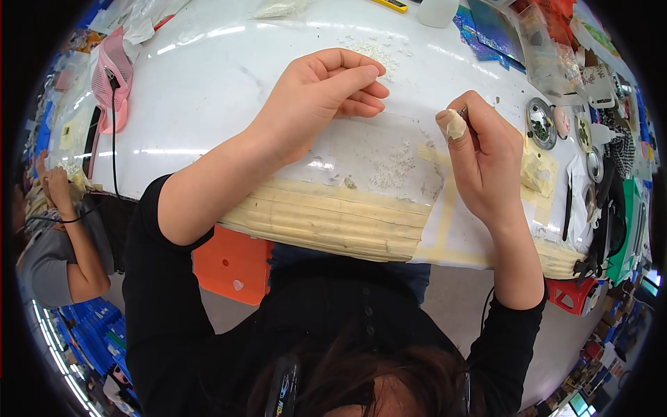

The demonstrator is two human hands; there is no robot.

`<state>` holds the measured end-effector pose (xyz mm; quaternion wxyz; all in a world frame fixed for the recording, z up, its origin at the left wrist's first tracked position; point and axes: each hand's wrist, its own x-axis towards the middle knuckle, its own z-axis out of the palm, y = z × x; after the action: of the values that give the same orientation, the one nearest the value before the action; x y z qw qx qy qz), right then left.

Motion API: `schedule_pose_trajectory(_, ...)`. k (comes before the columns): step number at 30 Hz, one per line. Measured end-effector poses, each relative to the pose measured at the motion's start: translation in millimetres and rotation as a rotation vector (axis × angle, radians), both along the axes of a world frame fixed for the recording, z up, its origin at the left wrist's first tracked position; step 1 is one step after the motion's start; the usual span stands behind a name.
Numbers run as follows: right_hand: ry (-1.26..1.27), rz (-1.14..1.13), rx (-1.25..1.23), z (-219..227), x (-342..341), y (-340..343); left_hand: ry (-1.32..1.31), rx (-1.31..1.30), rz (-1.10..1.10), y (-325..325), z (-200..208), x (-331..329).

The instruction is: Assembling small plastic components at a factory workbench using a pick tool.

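My left hand (323, 90) is raised over the white table, its thumb and index fingertip pinched together. Whatever lies in that pinch, if anything, is too small to make out. The other fingers curl loosely beneath. To the right, my right hand (486, 160) is closed around a slim dark tool (464, 117), mostly hidden by the fingers, so its kind is unclear. Pale tape (455, 125) wraps the right thumb. Tiny white bits (394, 167) lie scattered between the hands near the front edge. More white bits (375, 55) are spread beyond my left hand.
Yellowish tape (326, 215) covers the table's front edge. Round metal dishes (540, 124) stand at the right, near shiny blue sheets (486, 35) and a white bottle (438, 10). A pink mesh pouch (114, 69) and black cable lie left. Another person (62, 243) sits at far left.
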<state>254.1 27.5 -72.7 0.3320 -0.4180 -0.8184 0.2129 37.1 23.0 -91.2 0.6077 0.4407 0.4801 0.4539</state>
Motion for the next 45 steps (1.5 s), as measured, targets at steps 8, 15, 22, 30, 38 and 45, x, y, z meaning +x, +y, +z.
schedule_pose_trajectory(8,0.037,0.04,0.03,-2,1,1,0.666,0.884,-0.344,-1,-17,7)
schedule_pose_trajectory(15,0.05,0.031,0.021,-4,1,0,0.998,1.084,-0.46,-4,-9,7)
schedule_pose_trajectory(22,0.074,0.03,0.026,-4,1,3,0.774,0.813,-0.362,-5,-3,5)
schedule_pose_trajectory(30,0.066,0.098,0.067,-3,-2,-1,-0.066,0.025,-0.232,-5,3,3)
schedule_pose_trajectory(38,0.111,0.12,0.124,-6,-5,-4,-0.146,-0.05,-0.29,-8,2,6)
schedule_pose_trajectory(45,0.131,0.125,0.153,-4,-5,-5,-0.149,-0.042,-0.296,-8,3,6)
